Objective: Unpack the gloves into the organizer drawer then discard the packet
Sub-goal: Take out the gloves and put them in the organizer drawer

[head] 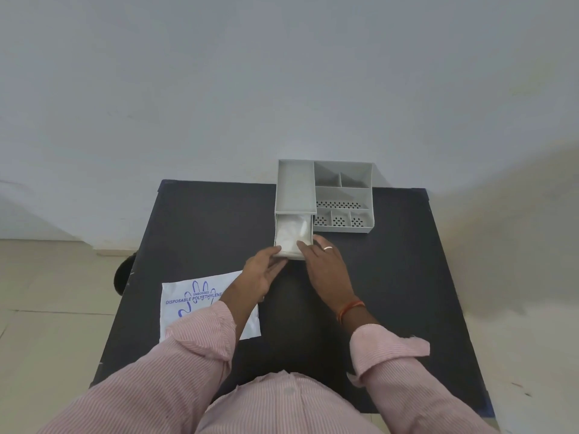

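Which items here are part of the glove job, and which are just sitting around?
Job: gloves in the open drawer; organizer; packet on the table; left hand and right hand at the drawer front.
Idle: dark round object on the floor beside the table.

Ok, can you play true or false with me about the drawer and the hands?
1. The drawer is pulled out. True.
2. The gloves lie in the drawer. True.
3. The packet is in the bin. False: it lies on the table, partly under the left arm.
4. Both hands, left and right, touch the drawer's front. True.
5. The organizer is red. False: it is grey.
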